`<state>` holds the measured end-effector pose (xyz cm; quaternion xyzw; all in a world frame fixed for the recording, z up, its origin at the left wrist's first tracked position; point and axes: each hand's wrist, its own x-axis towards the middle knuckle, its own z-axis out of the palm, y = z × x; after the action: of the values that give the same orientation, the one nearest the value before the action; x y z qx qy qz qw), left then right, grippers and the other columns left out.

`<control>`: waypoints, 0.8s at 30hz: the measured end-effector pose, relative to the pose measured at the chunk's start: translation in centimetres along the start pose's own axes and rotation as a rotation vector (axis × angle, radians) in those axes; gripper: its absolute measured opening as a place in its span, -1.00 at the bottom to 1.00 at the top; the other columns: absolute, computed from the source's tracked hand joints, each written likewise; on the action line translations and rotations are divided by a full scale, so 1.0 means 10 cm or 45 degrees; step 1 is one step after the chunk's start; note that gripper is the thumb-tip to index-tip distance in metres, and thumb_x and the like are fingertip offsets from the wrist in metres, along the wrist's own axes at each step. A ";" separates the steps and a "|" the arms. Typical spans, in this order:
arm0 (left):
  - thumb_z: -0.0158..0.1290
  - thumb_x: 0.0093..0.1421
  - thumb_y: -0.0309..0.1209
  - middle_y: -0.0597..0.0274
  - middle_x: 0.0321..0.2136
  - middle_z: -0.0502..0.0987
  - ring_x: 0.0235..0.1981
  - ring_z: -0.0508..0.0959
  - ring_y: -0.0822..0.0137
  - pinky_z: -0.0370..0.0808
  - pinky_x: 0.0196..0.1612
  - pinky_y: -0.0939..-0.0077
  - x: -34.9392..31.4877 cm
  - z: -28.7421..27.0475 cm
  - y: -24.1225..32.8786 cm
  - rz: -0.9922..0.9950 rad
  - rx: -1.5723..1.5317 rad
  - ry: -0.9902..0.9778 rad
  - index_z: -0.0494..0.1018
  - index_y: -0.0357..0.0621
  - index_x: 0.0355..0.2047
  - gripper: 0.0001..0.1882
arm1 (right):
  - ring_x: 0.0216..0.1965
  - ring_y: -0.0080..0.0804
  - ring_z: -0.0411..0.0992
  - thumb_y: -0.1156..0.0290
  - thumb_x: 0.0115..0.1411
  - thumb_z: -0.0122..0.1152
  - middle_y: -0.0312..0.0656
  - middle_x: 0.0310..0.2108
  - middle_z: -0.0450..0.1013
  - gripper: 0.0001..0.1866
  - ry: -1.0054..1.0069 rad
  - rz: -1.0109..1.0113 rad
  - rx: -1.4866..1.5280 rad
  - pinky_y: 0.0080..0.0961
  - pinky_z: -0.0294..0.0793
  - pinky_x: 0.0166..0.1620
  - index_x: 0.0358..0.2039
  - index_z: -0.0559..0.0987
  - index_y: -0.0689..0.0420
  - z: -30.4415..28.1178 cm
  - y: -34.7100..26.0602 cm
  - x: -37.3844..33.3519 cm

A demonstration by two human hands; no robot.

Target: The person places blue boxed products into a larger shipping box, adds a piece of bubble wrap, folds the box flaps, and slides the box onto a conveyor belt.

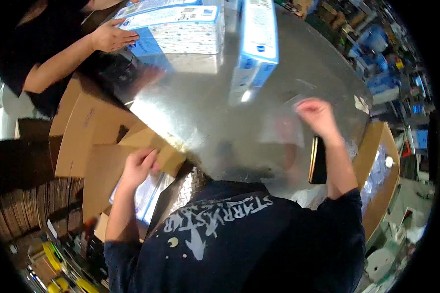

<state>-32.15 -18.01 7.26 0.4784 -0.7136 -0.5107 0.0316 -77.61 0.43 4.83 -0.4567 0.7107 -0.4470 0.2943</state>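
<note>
My left hand [141, 165] hovers over an open cardboard carton [100, 163] at the left. Its fingers are curled close to a flap; whether anything is in them is hidden. A blue-and-white package [150, 198] lies inside that carton, below this hand. My right hand [317, 116] is above the metal table [200, 112] at the right, slightly blurred. Its fingers are drawn together, and what they hold, if anything, is too small to name. Beside my right forearm, a black phone-like object [318, 161] with a gold edge lies on the table.
A co-worker's hand [113, 36] rests on a clear-wrapped blue-and-white pack [181, 34] at the far left. Another blue-and-white box [258, 44] stands at the far middle. At the right, a carton [376, 195] holds clear plastic. Flattened cardboard [32, 207] is stacked at the left.
</note>
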 end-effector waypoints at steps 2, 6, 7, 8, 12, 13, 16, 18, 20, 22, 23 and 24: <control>-0.14 0.25 -0.32 0.19 -0.47 0.51 -0.50 0.50 0.43 0.46 -0.41 0.59 0.00 0.31 0.38 0.050 -0.605 -0.160 0.39 -0.35 -0.20 -0.70 | -0.28 -0.34 0.43 0.62 -0.22 0.11 -0.23 -0.42 0.47 -0.86 -0.491 -0.474 -0.112 -0.45 0.42 -0.20 -0.58 0.54 0.12 0.74 -0.65 0.00; -0.03 0.15 -0.46 0.25 -0.44 0.49 -0.46 0.48 0.47 0.45 -0.41 0.60 -0.08 0.27 0.34 0.246 -0.988 -0.672 0.37 -0.25 -0.17 -0.76 | -0.14 -0.24 0.37 0.58 -0.25 0.11 -0.30 -0.30 0.47 -0.82 -0.608 -1.238 -0.008 -0.27 0.28 -0.04 -0.54 0.51 0.07 1.91 -1.57 -0.09; 0.00 0.12 -0.51 0.28 -0.44 0.48 -0.47 0.47 0.49 0.44 -0.41 0.60 -0.16 0.08 0.12 0.330 -1.086 -0.758 0.37 -0.21 -0.18 -0.77 | -0.10 -0.22 0.35 0.58 -0.25 0.12 -0.29 -0.26 0.46 -0.80 -0.530 -1.317 -0.110 -0.25 0.25 -0.01 -0.52 0.52 0.06 2.15 -1.77 -0.07; 0.03 0.07 -0.59 0.34 -0.47 0.45 -0.49 0.45 0.51 0.44 -0.42 0.60 -0.29 -0.08 0.04 0.317 -1.144 -0.522 0.37 -0.21 -0.27 -0.81 | -0.06 -0.21 0.33 0.57 -0.25 0.12 -0.29 -0.22 0.45 -0.78 -0.477 -1.387 -0.206 -0.23 0.22 0.01 -0.49 0.52 0.05 2.33 -1.90 -0.05; 0.03 0.01 -0.66 0.38 -0.55 0.44 -0.47 0.43 0.56 0.42 -0.46 0.61 -0.43 -0.48 -1.28 0.189 -0.871 0.050 0.38 -0.17 -0.34 -0.80 | 0.11 -0.08 0.17 0.53 -0.19 0.22 -0.14 0.00 0.31 -0.60 -0.347 -1.167 -0.844 -0.21 0.13 0.14 -0.23 0.49 0.06 2.26 -1.95 0.22; 0.04 -0.01 -0.61 0.32 -0.53 0.47 -0.44 0.46 0.47 0.43 -0.44 0.53 -0.35 -0.45 -2.08 0.079 -0.636 0.104 0.40 -0.17 -0.36 -0.83 | 0.13 -0.07 0.15 0.49 -0.16 0.25 -0.08 0.03 0.28 -0.53 -0.217 -1.095 -1.003 -0.21 0.10 0.16 -0.13 0.47 0.06 2.11 -2.02 0.44; 0.04 -0.09 -0.39 0.08 -0.44 0.53 -0.36 0.51 0.13 0.43 -0.34 0.27 -0.45 -0.54 -3.00 -0.115 0.604 0.133 0.45 -0.17 -0.43 -0.81 | 0.11 0.00 0.13 0.24 -0.12 0.31 0.05 0.12 0.11 -0.40 0.368 -0.547 -1.560 -0.15 0.21 0.06 0.00 0.39 0.01 1.33 -1.53 1.17; 0.02 -0.11 -0.33 0.03 -0.42 0.52 -0.33 0.49 0.03 0.41 -0.29 0.20 -0.38 -0.47 -3.00 -0.196 0.491 0.211 0.46 -0.16 -0.44 -0.78 | 0.09 0.00 0.13 0.20 -0.10 0.30 0.02 0.10 0.11 -0.34 0.212 -0.310 -1.344 -0.15 0.23 0.05 0.05 0.32 0.02 0.66 -0.62 1.46; 0.00 -0.11 -0.31 0.01 -0.42 0.51 -0.33 0.49 0.02 0.42 -0.26 0.20 -0.40 -0.44 -2.90 -0.324 0.574 0.204 0.48 -0.13 -0.45 -0.78 | 0.07 -0.03 0.16 0.22 -0.06 0.27 -0.01 0.05 0.17 -0.37 0.267 -0.064 -0.782 -0.23 0.20 0.08 0.05 0.30 0.07 0.94 -0.68 1.38; -0.02 -0.12 -0.27 0.02 -0.44 0.52 -0.33 0.50 0.06 0.43 -0.27 0.23 -0.40 -0.47 -3.13 -0.263 0.429 0.128 0.49 -0.09 -0.48 -0.78 | 0.04 -0.07 0.22 0.20 0.02 0.18 0.02 0.00 0.24 -0.44 0.249 -0.140 -1.191 -0.31 0.27 0.04 0.02 0.31 0.11 1.12 -0.95 1.23; 0.01 -0.13 -0.29 0.04 -0.47 0.52 -0.37 0.51 0.07 0.43 -0.30 0.24 -0.38 -0.45 -3.30 -0.254 0.468 0.092 0.48 -0.09 -0.50 -0.80 | 0.00 -0.06 0.28 0.17 0.04 0.14 0.04 -0.02 0.28 -0.48 0.169 -0.083 -1.319 -0.29 0.29 0.00 0.00 0.34 0.10 1.31 -1.36 1.02; 0.03 -0.15 -0.31 0.06 -0.49 0.52 -0.41 0.52 0.10 0.43 -0.31 0.27 -0.44 -0.41 -3.29 -0.300 0.440 0.154 0.47 -0.10 -0.51 -0.81 | -0.04 -0.07 0.31 0.16 0.03 0.13 0.02 -0.09 0.35 -0.53 0.165 0.041 -1.366 -0.29 0.31 -0.02 -0.06 0.40 0.10 1.48 -1.67 0.82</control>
<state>-6.16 -18.39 -13.83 0.5865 -0.7265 -0.3514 -0.0679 -62.28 -15.59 13.53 -0.5034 0.8627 -0.0439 -0.0179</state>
